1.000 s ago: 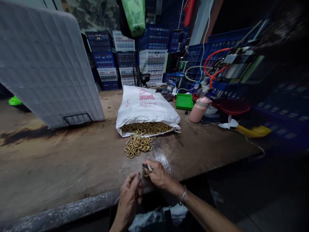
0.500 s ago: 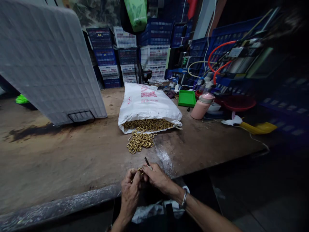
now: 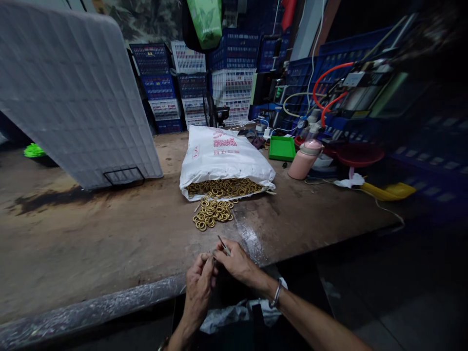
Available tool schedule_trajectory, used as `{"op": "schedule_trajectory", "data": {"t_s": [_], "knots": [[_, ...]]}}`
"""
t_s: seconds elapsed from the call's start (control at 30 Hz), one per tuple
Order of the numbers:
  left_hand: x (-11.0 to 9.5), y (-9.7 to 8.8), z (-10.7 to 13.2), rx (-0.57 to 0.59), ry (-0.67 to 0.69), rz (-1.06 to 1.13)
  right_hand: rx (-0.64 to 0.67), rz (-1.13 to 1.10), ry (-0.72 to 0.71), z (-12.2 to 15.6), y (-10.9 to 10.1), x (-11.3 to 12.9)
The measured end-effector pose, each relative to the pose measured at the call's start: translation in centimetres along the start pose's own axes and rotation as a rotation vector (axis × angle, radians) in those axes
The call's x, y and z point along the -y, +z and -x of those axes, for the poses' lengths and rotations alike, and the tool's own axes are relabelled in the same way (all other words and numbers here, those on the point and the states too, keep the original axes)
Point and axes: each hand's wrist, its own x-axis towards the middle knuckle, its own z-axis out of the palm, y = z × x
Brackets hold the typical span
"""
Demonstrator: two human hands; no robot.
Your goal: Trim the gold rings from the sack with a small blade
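My left hand (image 3: pixel 199 279) is closed in a pinch at the table's front edge; the brass-coloured ring in its fingertips is almost wholly hidden now. Close against it, my right hand (image 3: pixel 239 265) grips a thin, knife-like tool (image 3: pixel 224 245), its narrow dark tip pointing up and away. The fingertips of both hands meet or nearly meet. Beyond them lies a loose pile of brass-coloured rings (image 3: pixel 213 213). It spills from the open mouth of a white woven sack (image 3: pixel 226 151) with red print, which lies on its side and holds many more rings.
The wooden table (image 3: pixel 109 239) has a plastic-wrapped front edge. A tall pale padded panel (image 3: pixel 80 97) stands on the left. To the right are a green tray (image 3: pixel 282 148), a pink bottle (image 3: pixel 304 162), a yellow scoop-like piece (image 3: pixel 389 191) and red hoses (image 3: pixel 331 78). Stacked crates (image 3: pixel 157 87) stand behind.
My right hand and its tool have risen slightly, and the tool looks more edge-on. The ring visible at my left fingertips before is now mostly covered. The view has shifted a little.
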Motion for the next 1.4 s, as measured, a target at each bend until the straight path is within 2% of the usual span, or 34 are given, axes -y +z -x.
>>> {"op": "schedule_trajectory", "data": {"t_s": [0.23, 0.33, 0.43, 0.53, 0.63, 0.9, 1.07, 1.23, 1.4], "knots": [[-0.3, -0.2, 0.2, 0.063, -0.041, 0.034, 0.061, 0.009, -0.018, -0.3, 0.2, 0.1], [-0.1, -0.4, 0.2, 0.085, -0.050, 0.072, 0.040, 0.046, -0.003, -0.2, 0.0, 0.2], [0.1, -0.5, 0.1, 0.070, -0.081, 0.101, 0.013, 0.288, -0.067, 0.4, -0.2, 0.1], [0.3, -0.6, 0.0, 0.048, -0.075, 0.165, 0.073, 0.580, -0.185, 1.1, -0.2, -0.2], [0.5, -0.6, -0.1, 0.055, -0.031, 0.217, 0.104, 0.745, -0.230, 1.6, 0.1, -0.5], [0.6, -0.5, -0.2, 0.029, -0.060, 0.247, 0.088, 0.824, -0.201, 1.5, 0.4, -0.3], [0.5, -0.4, -0.1, 0.011, -0.058, 0.182, 0.080, 0.880, -0.110, 1.4, 0.6, 0.2], [0.4, -0.6, 0.5, 0.057, -0.112, 0.079, -0.004, 0.969, -0.057, -0.6, -0.6, -0.3], [-0.5, -0.7, 0.7, 0.080, -0.193, 0.307, -0.186, 0.941, -0.068, -4.6, -3.7, -1.5]]}}
